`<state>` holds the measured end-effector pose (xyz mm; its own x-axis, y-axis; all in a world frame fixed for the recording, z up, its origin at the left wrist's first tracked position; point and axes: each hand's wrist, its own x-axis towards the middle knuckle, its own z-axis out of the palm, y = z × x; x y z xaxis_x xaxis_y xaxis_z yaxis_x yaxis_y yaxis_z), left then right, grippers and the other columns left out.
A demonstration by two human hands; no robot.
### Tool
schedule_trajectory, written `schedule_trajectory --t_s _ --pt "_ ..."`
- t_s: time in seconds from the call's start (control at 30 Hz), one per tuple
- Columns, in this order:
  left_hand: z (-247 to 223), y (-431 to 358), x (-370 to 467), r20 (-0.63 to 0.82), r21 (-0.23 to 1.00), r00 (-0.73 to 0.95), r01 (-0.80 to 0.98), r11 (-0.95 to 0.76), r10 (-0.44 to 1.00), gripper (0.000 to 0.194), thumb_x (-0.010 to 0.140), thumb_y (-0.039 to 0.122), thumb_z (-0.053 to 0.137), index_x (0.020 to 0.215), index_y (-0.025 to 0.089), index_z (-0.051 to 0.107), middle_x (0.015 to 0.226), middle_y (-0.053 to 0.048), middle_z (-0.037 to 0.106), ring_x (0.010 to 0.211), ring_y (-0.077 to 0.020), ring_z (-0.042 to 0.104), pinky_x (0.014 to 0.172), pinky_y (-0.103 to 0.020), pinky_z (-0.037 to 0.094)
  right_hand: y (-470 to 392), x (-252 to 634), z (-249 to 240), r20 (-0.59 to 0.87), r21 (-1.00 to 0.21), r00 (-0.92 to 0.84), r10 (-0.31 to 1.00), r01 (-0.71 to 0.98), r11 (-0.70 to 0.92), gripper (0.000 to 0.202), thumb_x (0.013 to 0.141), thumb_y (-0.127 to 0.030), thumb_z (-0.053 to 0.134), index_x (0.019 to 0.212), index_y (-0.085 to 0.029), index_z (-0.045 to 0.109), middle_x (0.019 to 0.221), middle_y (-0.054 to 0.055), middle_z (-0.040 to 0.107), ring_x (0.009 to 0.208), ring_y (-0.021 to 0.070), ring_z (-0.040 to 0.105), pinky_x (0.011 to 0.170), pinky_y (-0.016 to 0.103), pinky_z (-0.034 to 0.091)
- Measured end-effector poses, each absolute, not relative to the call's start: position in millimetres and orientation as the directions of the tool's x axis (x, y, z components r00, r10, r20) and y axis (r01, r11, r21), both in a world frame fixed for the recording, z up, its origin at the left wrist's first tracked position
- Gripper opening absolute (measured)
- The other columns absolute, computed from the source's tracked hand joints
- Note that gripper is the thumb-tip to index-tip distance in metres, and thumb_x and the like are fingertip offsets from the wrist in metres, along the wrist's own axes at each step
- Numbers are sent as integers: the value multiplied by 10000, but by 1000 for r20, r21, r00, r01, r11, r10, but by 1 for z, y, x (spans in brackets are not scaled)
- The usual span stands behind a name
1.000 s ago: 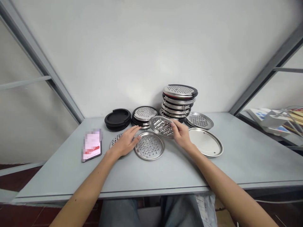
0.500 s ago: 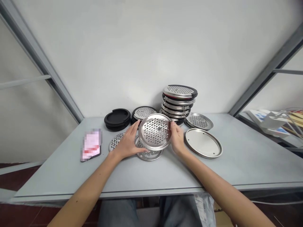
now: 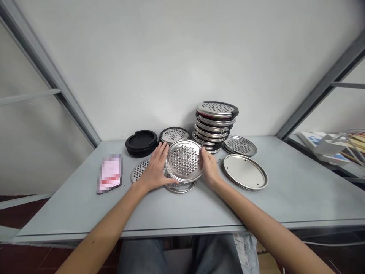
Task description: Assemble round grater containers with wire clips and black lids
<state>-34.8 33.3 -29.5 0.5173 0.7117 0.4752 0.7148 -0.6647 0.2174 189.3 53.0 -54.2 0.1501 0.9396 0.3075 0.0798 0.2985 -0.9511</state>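
Observation:
A round metal grater plate (image 3: 185,160), covered with raised holes, is held tilted up above the table. My right hand (image 3: 210,167) grips its right rim, thumb on the front face. Around the left rim sits my left hand (image 3: 154,169), fingers along the upper left edge and thumb beneath the lower edge. Below the held plate lies another grater plate (image 3: 182,188), partly covered by it. One more perforated disc (image 3: 139,169) rests beside my left hand, which hides part of it. A small wire piece (image 3: 218,161) shows just right of my right hand.
Black ring-shaped bases (image 3: 141,141) are stacked at back left, next to a grater in a black base (image 3: 174,134). A tall stack of graters (image 3: 216,125) stands behind. Smooth metal plates (image 3: 245,171) and perforated plates (image 3: 241,145) lie right. A blurred pink item (image 3: 110,171) lies left.
The held grater plate has shifted slightly left and down with both hands around it. The wire piece beside my right hand now shows.

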Motion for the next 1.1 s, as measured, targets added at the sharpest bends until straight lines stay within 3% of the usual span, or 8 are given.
schedule_trajectory --t_s 0.1,0.17,0.27,0.33,0.47,0.63,0.83,1.1 --pt "-30 33 -36 475 219 513 718 -661 715 1271 629 670 726 1507 219 -75 1589 -174 78 1457 -390 66 1175 -552 154 53 189 -52 243 -970 214 946 41 240 530 859 -690 405 602 -234 319 525 -48 336 498 124 345 474 258 321" --pt "-29 33 -35 484 223 508 715 -662 712 1262 608 683 731 1507 218 -23 1585 -178 98 1456 -393 73 1174 -558 146 52 190 -51 264 -964 195 945 74 254 503 884 -660 382 640 -222 421 580 -17 468 568 155 464 545 280 415" --pt "-28 32 -34 494 235 493 717 -656 716 1263 551 735 727 1499 206 80 1578 -191 117 1451 -408 80 1166 -573 145 50 191 -48 376 -921 163 912 170 349 450 927 -580 355 977 -200 591 1010 69 655 963 227 593 851 349 485" --pt "-28 32 -35 494 238 486 722 -650 721 1267 520 773 709 1489 189 139 1572 -204 128 1450 -412 85 1167 -578 136 48 193 -45 424 -890 112 899 236 390 468 942 -545 342 1193 -210 551 1257 86 592 1182 243 522 1021 389 407" --pt "-28 35 -40 485 254 448 749 -611 751 1231 501 805 688 1459 172 245 1567 -206 141 1451 -409 80 1170 -581 121 49 208 -36 404 -856 -154 902 282 432 596 909 -606 385 1362 -225 453 1448 98 447 1356 259 381 1147 447 258" --pt "-23 37 -48 454 305 445 736 -604 772 1206 478 794 710 1438 181 314 1571 -194 140 1451 -414 64 1164 -591 130 51 237 -27 318 -769 -521 792 347 537 1196 595 -673 742 1528 -245 128 1605 100 54 1466 321 84 1186 508 97" --pt "-20 39 -51 414 309 481 725 -616 773 1214 487 783 715 1448 169 300 1577 -201 111 1448 -424 67 1163 -605 63 48 240 -27 297 -682 -527 796 466 564 1291 524 -570 836 1531 -218 109 1588 153 122 1449 348 161 1181 520 148" --pt "-23 40 -52 375 276 512 734 -621 773 1239 491 802 692 1455 137 286 1553 -218 192 1452 -402 88 1171 -578 82 46 234 -29 334 -631 -594 732 436 642 1332 528 -583 830 1537 -230 37 1579 153 164 1432 363 211 1168 527 196"
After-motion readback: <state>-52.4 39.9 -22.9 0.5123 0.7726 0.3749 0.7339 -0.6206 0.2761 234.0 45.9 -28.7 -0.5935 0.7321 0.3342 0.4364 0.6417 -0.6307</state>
